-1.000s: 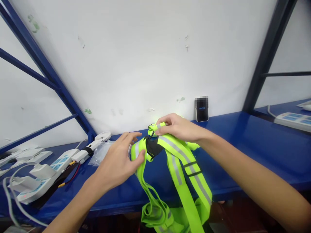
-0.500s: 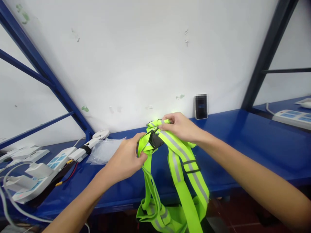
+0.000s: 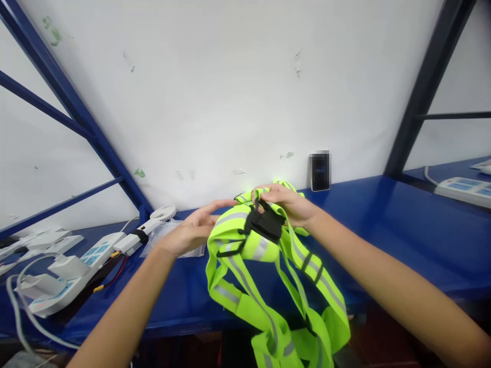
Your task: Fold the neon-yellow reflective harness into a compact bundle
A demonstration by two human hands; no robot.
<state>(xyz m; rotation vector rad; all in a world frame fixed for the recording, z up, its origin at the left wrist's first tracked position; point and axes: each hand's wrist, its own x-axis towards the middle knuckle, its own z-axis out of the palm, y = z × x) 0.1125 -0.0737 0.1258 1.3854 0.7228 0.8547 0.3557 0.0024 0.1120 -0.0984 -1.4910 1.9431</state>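
A neon-yellow reflective vest point(image 3: 245, 278) made of straps with grey stripes hangs over the front of the blue table. My right hand point(image 3: 286, 203) is closed around its upper straps, holding them up beside a black plastic buckle point(image 3: 265, 223). To the left, my left hand point(image 3: 194, 230) is open, its fingers stretched out toward the straps and its fingertips partly hidden by them. Black slider buckles sit on several straps. The lower loops dangle below the table edge.
On the left of the blue table point(image 3: 383, 230) lie a white power strip point(image 3: 90, 255) with plugs and cables, a small white fan point(image 3: 164, 212) and a clear plastic bag point(image 3: 155, 237). A dark boxy device point(image 3: 320, 173) leans against the wall. Blue metal frames stand at both sides.
My left hand has let go of the strap and its fingers have spread. The black buckle has swung right and turned toward me, and the vest's loops have shifted right.
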